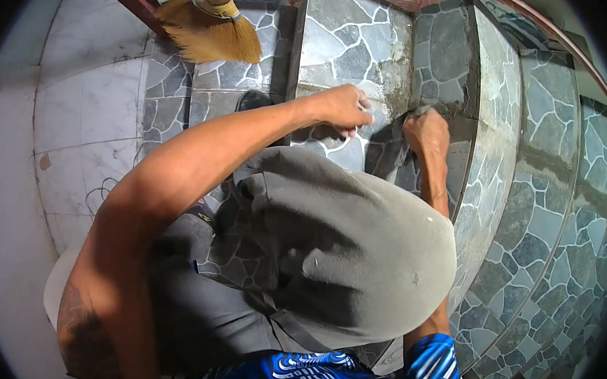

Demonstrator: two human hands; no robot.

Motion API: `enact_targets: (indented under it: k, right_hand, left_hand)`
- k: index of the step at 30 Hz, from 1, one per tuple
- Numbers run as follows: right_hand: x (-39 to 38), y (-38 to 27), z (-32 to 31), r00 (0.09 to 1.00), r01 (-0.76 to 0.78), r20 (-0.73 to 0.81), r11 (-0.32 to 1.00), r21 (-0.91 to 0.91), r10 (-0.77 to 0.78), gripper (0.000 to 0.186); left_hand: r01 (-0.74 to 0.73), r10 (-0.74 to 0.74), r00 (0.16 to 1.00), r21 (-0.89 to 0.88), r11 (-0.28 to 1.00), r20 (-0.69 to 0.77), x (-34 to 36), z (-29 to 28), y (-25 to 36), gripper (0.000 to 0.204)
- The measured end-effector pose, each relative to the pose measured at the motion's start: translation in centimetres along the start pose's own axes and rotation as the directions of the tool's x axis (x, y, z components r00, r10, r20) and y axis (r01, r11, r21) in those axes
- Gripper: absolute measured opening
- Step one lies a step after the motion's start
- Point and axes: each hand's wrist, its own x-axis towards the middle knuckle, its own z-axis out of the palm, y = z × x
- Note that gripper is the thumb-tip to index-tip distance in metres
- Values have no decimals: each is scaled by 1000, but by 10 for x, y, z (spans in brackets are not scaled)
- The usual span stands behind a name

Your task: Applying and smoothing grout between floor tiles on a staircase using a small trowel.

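Left hand: bare left hand (344, 111), palm down above the stone-pattern tiled surface of grey pieces and pale joint lines (349, 152); fingers half curled, fingertips whitish. From where I stand, I cannot tell whether it pinches anything.
Right hand: bare right hand (427, 134), fingers folded around what appears to be a limp, dark grey cloth (395, 154).
Cloth position: below and beside the right hand, in shadow, close to the rough grey cement joint (396, 97); whether its lower end touches the tile cannot be told.
Cloth handling: judged light, soft and not fragile; likely to fold under pressure. Take hold of it bunched, near the working end.
Tile handling: judged hard and stiff, possibly slippery where glossy; support the hand on the flat, away from edges.
Knee: a rounded grey trouser knee (363, 251) stands nearest, below both hands.
Broom: straw-coloured, fan-shaped broom (216, 36), upper left, well apart from the cloth.
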Motion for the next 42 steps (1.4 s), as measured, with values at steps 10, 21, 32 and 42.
enact_targets:
  k: [10,21,32,42]
  right_hand:
    - [0,4,-36,994,60,-93,994,89,-51,28]
    - [-19,-1,-165,943,330,-238,737,590,-232,40]
    - [2,129,-122,853,378,-511,797,470,-104,32]
    - [-10,121,-93,699,564,-566,823,62,-437,29]
  left_hand:
    - [-95,110,964,73,993,-244,-13,10,37,48]
    - [-372,743,634,758,535,-214,-14,52,146,71]
    - [-284,586,715,607,742,-381,-7,41,122,29]
    - [-527,760,649,741,417,35,18,58,52,74]
